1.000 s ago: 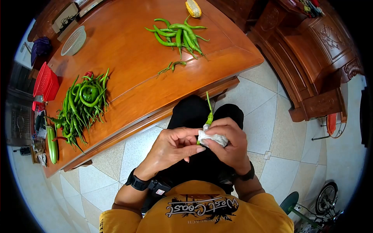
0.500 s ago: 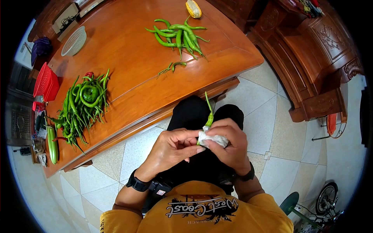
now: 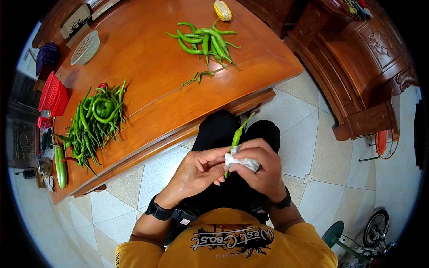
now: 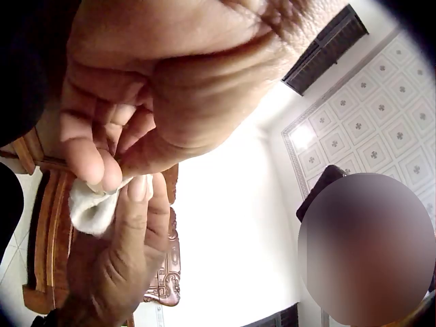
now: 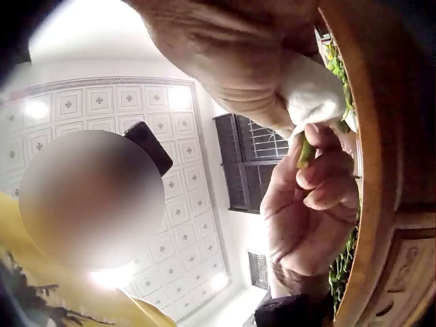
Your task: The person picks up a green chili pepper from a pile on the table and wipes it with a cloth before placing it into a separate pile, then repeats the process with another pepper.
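A long green chili pepper (image 3: 237, 136) is held over the lap, its stem pointing up and to the right. My left hand (image 3: 200, 170) pinches its lower end between thumb and fingers; in the right wrist view that green tip (image 5: 306, 154) shows between the fingertips. A crumpled white cloth (image 3: 242, 162) is in my right hand (image 3: 263, 164), wrapped against the pepper's middle. The thumb and fingers of that hand grip the cloth, right beside the left fingertips. In the left wrist view the cloth (image 4: 92, 210) hides the pepper.
On the wooden table (image 3: 147, 76) lie a big pile of green peppers (image 3: 91, 127), a smaller group (image 3: 210, 40), a few thin bits (image 3: 199, 77) and a corn cob (image 3: 222, 10). A red basket (image 3: 53, 94), white basket (image 3: 85, 47) and long green vegetable (image 3: 60, 167) are at the left.
The pepper has tilted to the right, and more of its green body shows above the cloth. My right hand and the cloth have shifted slightly down and left along it.
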A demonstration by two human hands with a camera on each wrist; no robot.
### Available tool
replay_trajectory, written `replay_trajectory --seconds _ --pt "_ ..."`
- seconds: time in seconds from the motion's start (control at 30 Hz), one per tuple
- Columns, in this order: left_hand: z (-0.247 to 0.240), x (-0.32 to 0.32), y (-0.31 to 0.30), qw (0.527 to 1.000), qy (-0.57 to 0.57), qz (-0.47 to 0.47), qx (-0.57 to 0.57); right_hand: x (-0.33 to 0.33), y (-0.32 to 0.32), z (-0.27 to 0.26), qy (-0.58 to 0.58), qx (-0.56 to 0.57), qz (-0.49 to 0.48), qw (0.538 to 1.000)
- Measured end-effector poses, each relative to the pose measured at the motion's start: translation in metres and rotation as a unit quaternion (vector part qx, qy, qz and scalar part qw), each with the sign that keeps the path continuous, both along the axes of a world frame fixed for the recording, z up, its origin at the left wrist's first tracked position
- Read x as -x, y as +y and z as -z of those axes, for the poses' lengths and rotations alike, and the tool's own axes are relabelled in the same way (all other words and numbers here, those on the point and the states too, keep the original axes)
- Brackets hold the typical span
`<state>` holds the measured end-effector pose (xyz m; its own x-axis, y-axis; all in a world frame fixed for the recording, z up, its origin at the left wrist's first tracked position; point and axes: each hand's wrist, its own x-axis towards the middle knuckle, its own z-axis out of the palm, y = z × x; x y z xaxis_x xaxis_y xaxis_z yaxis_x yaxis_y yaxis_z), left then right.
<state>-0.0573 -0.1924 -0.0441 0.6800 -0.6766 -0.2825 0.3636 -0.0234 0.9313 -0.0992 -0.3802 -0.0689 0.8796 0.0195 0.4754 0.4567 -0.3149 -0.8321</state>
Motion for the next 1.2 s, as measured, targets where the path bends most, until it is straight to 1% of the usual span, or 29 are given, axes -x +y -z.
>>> replay_trajectory --seconds 0.07,0.2,0.33,0.43,0.47,0.57,0.6,0.7,0.77,0.83,0.93,1.03,1.13,1.2 --pt "-0.003 -0.001 0.001 1.0 0.003 0.019 -0.006 -0.003 -0.002 -0.001 -0.012 0.01 0.023 1.0" --pt "-0.002 0.0 0.004 0.997 0.022 0.069 -0.004 -0.008 -0.012 0.0 -0.03 0.028 0.102 0.994" --pt "-0.007 -0.002 0.003 0.996 0.023 0.08 -0.023 -0.007 -0.013 0.002 -0.011 0.022 0.135 0.991" --pt "-0.007 -0.003 0.003 0.996 0.004 0.083 -0.026 -0.007 -0.009 -0.001 -0.022 0.022 0.079 0.996" --pt "-0.005 -0.003 0.002 0.996 -0.002 0.082 -0.023 -0.005 -0.006 -0.003 -0.01 -0.001 0.054 0.999" --pt "-0.003 -0.004 0.003 0.996 -0.011 0.082 -0.019 -0.001 -0.002 -0.002 0.008 0.009 -0.012 1.0" --pt "-0.003 -0.004 0.003 0.996 -0.013 0.082 -0.019 -0.001 -0.001 -0.002 0.004 0.015 -0.015 1.0" --pt "-0.003 -0.004 0.004 0.995 -0.015 0.094 -0.013 -0.006 -0.006 -0.002 -0.026 0.025 0.01 0.999" --pt "-0.005 -0.003 0.004 0.994 -0.007 0.108 -0.017 -0.007 -0.01 0.0 -0.037 0.021 0.068 0.997" --pt "-0.005 -0.003 0.004 0.993 0.001 0.117 -0.019 -0.009 -0.015 0.0 -0.058 0.05 0.121 0.99" --pt "-0.005 -0.003 0.004 0.993 0.011 0.12 -0.017 -0.008 -0.015 0.002 -0.047 0.035 0.158 0.986" --pt "-0.005 -0.003 0.004 0.993 0.012 0.115 -0.011 -0.006 -0.014 0.002 -0.035 0.031 0.126 0.991" --pt "-0.003 -0.003 0.004 0.995 0.006 0.103 -0.003 -0.004 -0.008 -0.001 -0.026 0.003 0.046 0.999" --pt "-0.003 -0.004 0.003 0.995 -0.001 0.1 -0.003 -0.001 -0.004 -0.004 -0.005 0.002 0.013 1.0"
